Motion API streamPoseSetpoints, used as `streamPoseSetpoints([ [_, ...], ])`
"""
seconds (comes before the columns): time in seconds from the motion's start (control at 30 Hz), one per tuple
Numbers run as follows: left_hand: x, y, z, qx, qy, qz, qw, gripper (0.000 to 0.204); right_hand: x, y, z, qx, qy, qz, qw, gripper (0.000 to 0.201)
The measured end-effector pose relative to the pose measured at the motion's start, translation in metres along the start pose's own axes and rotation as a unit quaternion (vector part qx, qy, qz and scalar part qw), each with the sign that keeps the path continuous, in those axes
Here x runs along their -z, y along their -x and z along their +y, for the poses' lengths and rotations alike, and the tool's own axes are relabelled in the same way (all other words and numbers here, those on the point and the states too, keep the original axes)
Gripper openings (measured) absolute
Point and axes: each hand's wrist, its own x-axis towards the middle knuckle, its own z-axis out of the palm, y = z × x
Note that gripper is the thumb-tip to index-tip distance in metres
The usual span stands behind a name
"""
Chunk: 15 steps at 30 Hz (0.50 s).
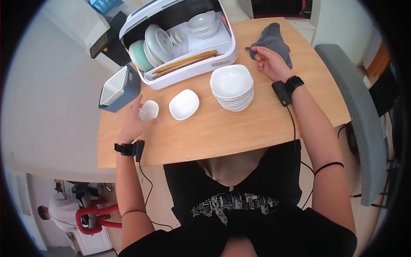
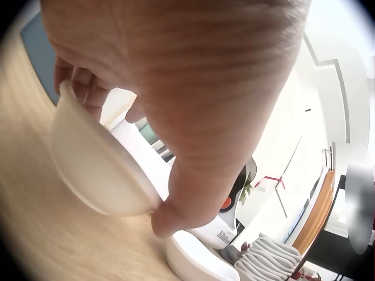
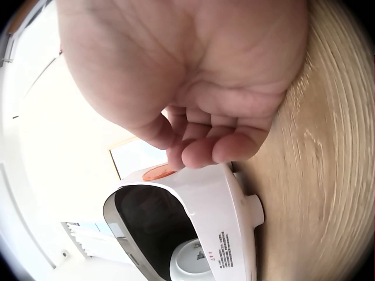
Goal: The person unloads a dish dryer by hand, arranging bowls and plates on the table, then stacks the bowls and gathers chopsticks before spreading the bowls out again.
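My left hand (image 1: 133, 122) grips a small white bowl (image 1: 148, 110) at the left of the table. In the left wrist view the thumb (image 2: 167, 219) lies at one side of the bowl's rim and the other fingers curl at the opposite side. A shallow white dish (image 1: 184, 104) sits just right of it. Further right stands a stack of white bowls (image 1: 232, 83). My right hand (image 1: 272, 65) is beside a crumpled grey cloth (image 1: 272, 38), overlapping it in the head view. Its fingers (image 3: 199, 153) are loosely curled, with nothing visible in them.
A white dish box (image 1: 192, 70) with raised lid stands at the back, holding plates (image 1: 159, 43), stacked bowls (image 1: 202, 24) and chopsticks (image 1: 184, 64). Left of it is a blue-grey basket (image 1: 124, 92). A striped padded bench (image 1: 355, 107) lies right of the table. Another person (image 1: 64, 210) is at lower left.
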Motion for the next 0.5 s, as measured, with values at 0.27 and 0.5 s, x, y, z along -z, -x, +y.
streamPoseSetpoints([
  [0.27, -0.010, -0.009, 0.029, -0.074, -0.036, -0.034, 0.996, 0.117, 0.004, -0.001, -0.001, 0.011, -0.023, 0.017, 1.000, 0.025],
  [0.5, -0.014, -0.024, 0.198, -0.342, 0.088, -0.060, 0.934, 0.101, 0.005, -0.003, 0.001, 0.006, -0.020, 0.009, 1.000, 0.024],
])
